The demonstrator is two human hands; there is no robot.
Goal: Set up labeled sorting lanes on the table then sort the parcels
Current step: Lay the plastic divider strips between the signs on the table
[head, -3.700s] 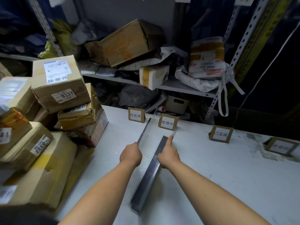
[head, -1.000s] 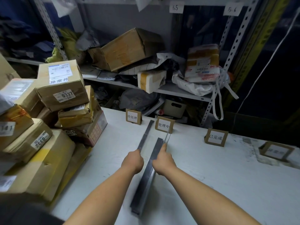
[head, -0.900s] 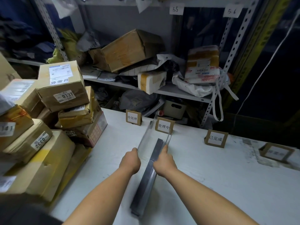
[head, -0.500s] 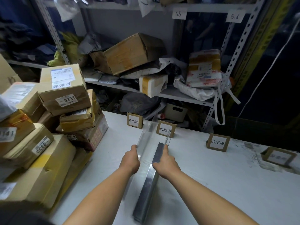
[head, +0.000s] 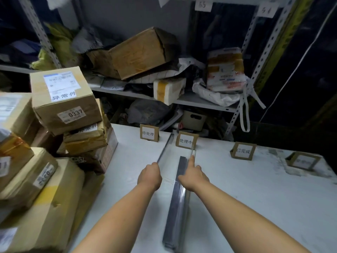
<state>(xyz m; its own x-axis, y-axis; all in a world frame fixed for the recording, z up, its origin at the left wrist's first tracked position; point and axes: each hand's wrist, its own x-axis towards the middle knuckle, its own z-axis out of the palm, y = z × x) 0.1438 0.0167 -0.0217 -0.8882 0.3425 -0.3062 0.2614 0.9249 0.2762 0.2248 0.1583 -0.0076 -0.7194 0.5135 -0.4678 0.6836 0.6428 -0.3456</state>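
A long clear plastic divider panel point(head: 177, 152) is held between my hands above the white table point(head: 255, 189), reaching toward the signs. My left hand point(head: 149, 177) grips its dark left edge. At the right edge my right hand point(head: 194, 175) holds on, index finger stretched along it. Under my right hand a grey stack of more divider strips point(head: 176, 207) lies lengthwise on the table. Along the far edge stand cardboard lane signs: 待处理 point(head: 148, 133), 处理中 point(head: 186, 141), 已完成 point(head: 243, 151) and a blurred fourth sign point(head: 303, 161).
Taped cardboard parcels point(head: 63, 99) are piled high along the table's left side, one numbered 0337. Behind the table a metal shelf point(head: 200, 103) holds more boxes and bags. The table surface right of the strips is bare apart from the signs.
Both hands kept their hold on the clear panel. It was tipped up off the stack half a second ago and now lies lower again. The view shifted slightly.
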